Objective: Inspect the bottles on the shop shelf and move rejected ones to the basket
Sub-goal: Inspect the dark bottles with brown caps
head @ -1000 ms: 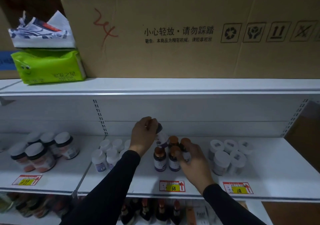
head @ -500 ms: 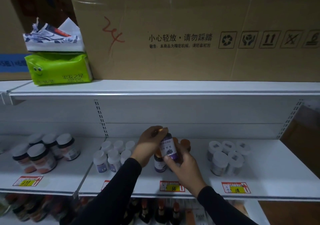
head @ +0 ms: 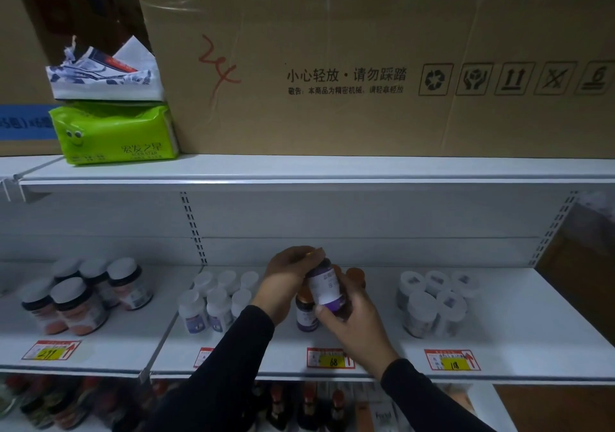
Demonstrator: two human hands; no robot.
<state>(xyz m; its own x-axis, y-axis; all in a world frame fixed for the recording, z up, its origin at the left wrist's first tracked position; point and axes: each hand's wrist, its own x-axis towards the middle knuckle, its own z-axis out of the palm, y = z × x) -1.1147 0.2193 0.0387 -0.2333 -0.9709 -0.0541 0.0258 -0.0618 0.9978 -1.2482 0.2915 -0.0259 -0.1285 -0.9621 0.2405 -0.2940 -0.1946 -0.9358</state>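
Left hand (head: 289,280) curled over the cap end of a purple-labelled bottle (head: 325,287), fingers wrapped round the top. Right hand (head: 353,315) grips the same bottle from below, thumb across the base, fingers behind. Bottle held tilted, lifted clear of the shelf (head: 519,341), white label panel facing up. Both sleeves black.

Directly beneath the hands: a matching brown bottle (head: 305,311) with orange cap stands on the shelf; another orange cap (head: 355,275) shows just behind the right hand. Left of these, a cluster of small white bottles (head: 213,301). Right, a group of white-lidded jars (head: 432,301). Far left, dark jars with white lids (head: 83,295).

Price tags on the shelf lip: "68" (head: 330,358) under the hands, "18" (head: 452,360) to the right.

Upper shelf carries a large cardboard box (head: 366,65) and a green tissue pack (head: 114,133).
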